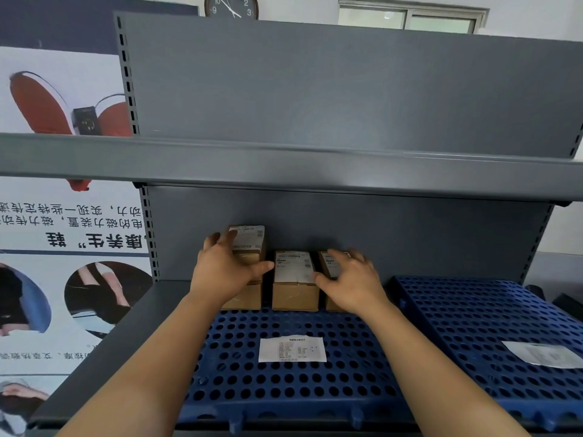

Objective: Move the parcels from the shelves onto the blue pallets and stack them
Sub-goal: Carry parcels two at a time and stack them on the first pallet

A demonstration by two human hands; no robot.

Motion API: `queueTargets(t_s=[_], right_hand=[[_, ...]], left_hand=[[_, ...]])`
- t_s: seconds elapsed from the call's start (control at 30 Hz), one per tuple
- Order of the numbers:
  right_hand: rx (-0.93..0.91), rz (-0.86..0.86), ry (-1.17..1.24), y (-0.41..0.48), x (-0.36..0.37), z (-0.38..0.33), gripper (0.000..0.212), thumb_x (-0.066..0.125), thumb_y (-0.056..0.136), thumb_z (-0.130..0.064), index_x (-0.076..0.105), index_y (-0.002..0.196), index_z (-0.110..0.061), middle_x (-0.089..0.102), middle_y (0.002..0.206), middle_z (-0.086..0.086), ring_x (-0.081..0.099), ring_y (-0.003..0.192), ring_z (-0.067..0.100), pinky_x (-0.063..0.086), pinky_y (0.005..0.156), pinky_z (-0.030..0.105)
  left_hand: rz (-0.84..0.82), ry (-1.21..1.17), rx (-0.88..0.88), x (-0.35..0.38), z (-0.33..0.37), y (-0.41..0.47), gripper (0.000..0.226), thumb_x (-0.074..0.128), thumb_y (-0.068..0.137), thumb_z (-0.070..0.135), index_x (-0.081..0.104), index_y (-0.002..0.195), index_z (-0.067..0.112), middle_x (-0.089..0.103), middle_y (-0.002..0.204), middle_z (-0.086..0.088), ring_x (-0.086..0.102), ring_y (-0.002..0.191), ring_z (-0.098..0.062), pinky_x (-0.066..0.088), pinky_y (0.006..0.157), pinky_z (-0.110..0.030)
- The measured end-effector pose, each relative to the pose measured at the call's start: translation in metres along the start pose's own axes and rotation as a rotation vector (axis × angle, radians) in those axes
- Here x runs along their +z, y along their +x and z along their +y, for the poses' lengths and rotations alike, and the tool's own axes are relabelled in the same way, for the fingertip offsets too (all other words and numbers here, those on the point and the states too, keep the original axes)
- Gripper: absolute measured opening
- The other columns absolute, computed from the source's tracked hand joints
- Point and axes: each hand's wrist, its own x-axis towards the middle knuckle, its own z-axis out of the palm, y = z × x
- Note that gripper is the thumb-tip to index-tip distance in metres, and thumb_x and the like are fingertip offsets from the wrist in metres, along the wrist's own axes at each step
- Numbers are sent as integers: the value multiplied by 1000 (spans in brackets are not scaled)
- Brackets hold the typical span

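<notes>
Three stacks of brown cardboard parcels stand at the back of a blue perforated pallet (284,383) on the lower shelf. The left stack has a labelled upper parcel (249,242) on a lower parcel (244,296). My left hand (225,269) grips the upper parcel, fingers over its left side and thumb across its front. The middle parcel (295,280) stands free between my hands. My right hand (350,279) grips the right parcel (328,263), which it mostly hides.
A second blue pallet (492,323) lies to the right, carrying a paper slip (542,354). Another white slip (292,349) lies on the near pallet. A grey shelf board (284,165) runs overhead, with a grey back panel behind. A poster wall stands at the left.
</notes>
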Motion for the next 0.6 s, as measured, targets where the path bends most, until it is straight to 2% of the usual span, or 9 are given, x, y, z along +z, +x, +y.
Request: queueTargets(t_s=[0.13, 0.3, 0.47, 0.6], right_hand=[[0, 0, 6, -1, 0, -2, 72, 53, 86, -57, 30, 148, -29, 23, 156, 9, 20, 141, 29, 24, 114, 42], [-13, 19, -16, -2, -3, -3, 71, 53, 87, -57, 29, 149, -30, 23, 156, 8, 18, 142, 29, 20, 115, 41], [-67, 70, -73, -6, -11, -7, 69, 52, 88, -56, 32, 148, -28, 26, 155, 7, 18, 143, 27, 17, 116, 41], [-89, 123, -120, -17, -20, -6, 65, 50, 89, -55, 34, 147, -29, 29, 154, 6, 18, 144, 24, 15, 116, 41]], left_hand=[[15, 81, 2, -2, 2, -1, 101, 73, 61, 67, 32, 145, 27, 27, 152, -8, 29, 137, -32, 37, 106, -50], [50, 232, 52, -7, 5, -4, 98, 57, 66, 78, 30, 146, 27, 28, 153, -9, 27, 138, -34, 31, 110, -49], [129, 322, 216, -11, 17, -10, 84, 49, 79, 70, 35, 145, 20, 33, 151, -8, 27, 139, -30, 23, 114, -46], [131, 323, 334, -12, 29, -21, 72, 52, 84, 59, 40, 142, 18, 40, 148, -7, 30, 138, -28, 21, 114, -46]])
